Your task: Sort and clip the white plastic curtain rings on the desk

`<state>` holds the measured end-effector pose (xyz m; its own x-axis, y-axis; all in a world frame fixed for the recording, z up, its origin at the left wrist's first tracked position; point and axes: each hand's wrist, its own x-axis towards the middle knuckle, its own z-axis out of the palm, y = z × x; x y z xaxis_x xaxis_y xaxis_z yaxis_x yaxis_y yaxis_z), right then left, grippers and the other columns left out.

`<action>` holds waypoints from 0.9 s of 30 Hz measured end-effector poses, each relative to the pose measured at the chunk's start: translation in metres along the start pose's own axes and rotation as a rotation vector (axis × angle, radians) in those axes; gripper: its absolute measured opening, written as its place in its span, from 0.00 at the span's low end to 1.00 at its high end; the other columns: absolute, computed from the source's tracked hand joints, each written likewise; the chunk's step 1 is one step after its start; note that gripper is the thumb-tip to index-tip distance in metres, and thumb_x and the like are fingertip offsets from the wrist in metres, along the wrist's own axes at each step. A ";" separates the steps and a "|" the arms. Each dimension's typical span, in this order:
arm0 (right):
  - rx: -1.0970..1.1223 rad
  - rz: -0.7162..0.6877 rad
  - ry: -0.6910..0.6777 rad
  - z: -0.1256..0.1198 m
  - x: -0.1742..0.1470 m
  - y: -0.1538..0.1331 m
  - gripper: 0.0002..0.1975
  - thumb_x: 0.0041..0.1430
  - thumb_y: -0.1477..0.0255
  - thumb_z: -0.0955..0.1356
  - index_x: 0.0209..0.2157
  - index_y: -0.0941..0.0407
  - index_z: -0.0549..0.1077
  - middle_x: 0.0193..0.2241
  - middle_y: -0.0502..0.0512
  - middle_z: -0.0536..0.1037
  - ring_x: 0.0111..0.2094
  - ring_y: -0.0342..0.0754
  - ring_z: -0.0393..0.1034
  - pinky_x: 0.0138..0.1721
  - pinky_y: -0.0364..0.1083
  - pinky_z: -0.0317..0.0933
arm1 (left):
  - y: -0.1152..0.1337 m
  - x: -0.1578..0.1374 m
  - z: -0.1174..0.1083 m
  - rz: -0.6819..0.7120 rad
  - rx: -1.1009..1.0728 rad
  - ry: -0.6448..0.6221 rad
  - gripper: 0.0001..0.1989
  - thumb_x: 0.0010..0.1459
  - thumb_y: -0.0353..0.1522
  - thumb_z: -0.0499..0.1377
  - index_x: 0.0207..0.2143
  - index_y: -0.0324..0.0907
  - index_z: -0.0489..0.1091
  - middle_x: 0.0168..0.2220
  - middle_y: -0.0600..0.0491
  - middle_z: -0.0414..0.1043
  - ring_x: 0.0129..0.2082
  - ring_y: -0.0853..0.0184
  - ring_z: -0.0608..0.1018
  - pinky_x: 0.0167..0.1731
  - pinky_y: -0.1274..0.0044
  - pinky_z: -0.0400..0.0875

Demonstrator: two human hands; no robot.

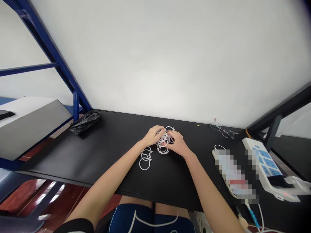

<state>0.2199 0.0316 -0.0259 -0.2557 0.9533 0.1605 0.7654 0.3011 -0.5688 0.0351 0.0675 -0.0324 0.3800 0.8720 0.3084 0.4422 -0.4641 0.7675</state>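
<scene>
A tangled heap of white plastic rings, which look like curtain rings with small eyelets, lies on the black table. My left hand curls round the heap's left side, its fingers on the rings. From the right, my right hand closes round the other side, with thumb and fingers among the rings. The fingertips are partly hidden by the rings. Nearer to me, below my left wrist, several loose white rings lie apart from the heap.
The black table meets a white wall. A black plastic bag lies at the far left corner. On the right are glasses, a phone with a cable, and a white power strip. Blue frame bars rise at the left.
</scene>
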 end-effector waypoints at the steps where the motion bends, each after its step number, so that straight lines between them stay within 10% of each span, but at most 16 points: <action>1: 0.023 0.013 0.002 -0.006 -0.001 0.003 0.26 0.46 0.57 0.73 0.46 0.56 0.73 0.51 0.60 0.73 0.55 0.60 0.63 0.58 0.58 0.52 | 0.002 0.001 -0.001 -0.026 -0.034 0.003 0.22 0.66 0.43 0.48 0.50 0.39 0.71 0.51 0.44 0.72 0.52 0.60 0.73 0.55 0.68 0.65; 7: 0.115 0.136 0.034 -0.026 -0.004 0.009 0.23 0.39 0.58 0.75 0.37 0.54 0.74 0.40 0.56 0.77 0.47 0.58 0.66 0.49 0.56 0.60 | 0.009 -0.048 -0.044 -0.030 0.065 -0.114 0.26 0.62 0.49 0.51 0.56 0.45 0.67 0.62 0.46 0.62 0.63 0.56 0.63 0.63 0.63 0.56; 13: 0.251 0.172 0.027 -0.028 -0.003 0.018 0.24 0.41 0.58 0.75 0.41 0.51 0.73 0.42 0.55 0.79 0.49 0.57 0.68 0.51 0.56 0.59 | 0.007 -0.121 -0.057 -0.003 0.378 -0.284 0.56 0.44 0.58 0.62 0.69 0.50 0.40 0.71 0.46 0.33 0.69 0.44 0.42 0.64 0.54 0.47; 20: 0.416 0.111 0.285 -0.019 0.005 0.034 0.10 0.50 0.65 0.69 0.32 0.56 0.74 0.28 0.54 0.81 0.36 0.52 0.76 0.45 0.53 0.65 | -0.002 -0.082 -0.038 0.073 0.454 -0.316 0.51 0.50 0.60 0.56 0.69 0.49 0.41 0.71 0.45 0.33 0.69 0.45 0.41 0.64 0.53 0.43; 27: 0.312 0.090 0.483 -0.014 0.010 0.045 0.14 0.57 0.63 0.63 0.35 0.57 0.75 0.36 0.61 0.81 0.41 0.54 0.75 0.47 0.53 0.66 | 0.000 -0.042 -0.027 0.127 0.412 -0.286 0.47 0.51 0.59 0.56 0.67 0.49 0.48 0.69 0.45 0.44 0.68 0.47 0.48 0.64 0.50 0.37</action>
<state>0.2601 0.0547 -0.0387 0.1569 0.8993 0.4081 0.5424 0.2669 -0.7966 -0.0027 0.0350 -0.0308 0.6330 0.7544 0.1741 0.6396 -0.6362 0.4314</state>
